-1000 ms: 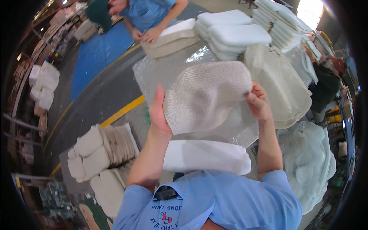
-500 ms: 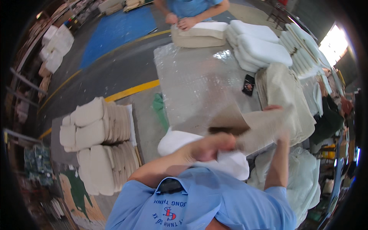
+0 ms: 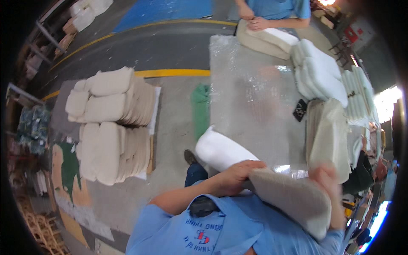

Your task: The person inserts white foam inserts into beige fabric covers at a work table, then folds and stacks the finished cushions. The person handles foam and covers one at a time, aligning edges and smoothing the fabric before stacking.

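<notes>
A beige fabric cushion cover (image 3: 293, 202), rounded at one end, stretches slantwise between my hands close to my body. My left hand (image 3: 241, 175) is closed on its left end. My right hand (image 3: 326, 180), blurred by motion, grips its far right edge. A white foam pad (image 3: 223, 148) lies at the table's near edge, just beyond my left hand; whether it reaches into the cover is hidden. To the right, a stack of flat beige covers (image 3: 329, 140) lies on the table, just past my right hand.
The plastic-covered table (image 3: 250, 102) bears a black phone (image 3: 300, 109) and white foam pads (image 3: 318, 72). Across it a co-worker's hands (image 3: 257, 22) rest on a beige-and-white cushion (image 3: 267, 40). Stacked beige cushions (image 3: 106, 106) stand at left; a green bag (image 3: 200, 110) hangs by the table.
The cover has come from over the right stack to close before my body, and its blurred sheet now shows a rounded end. My view has shifted, so the table sits further right.
</notes>
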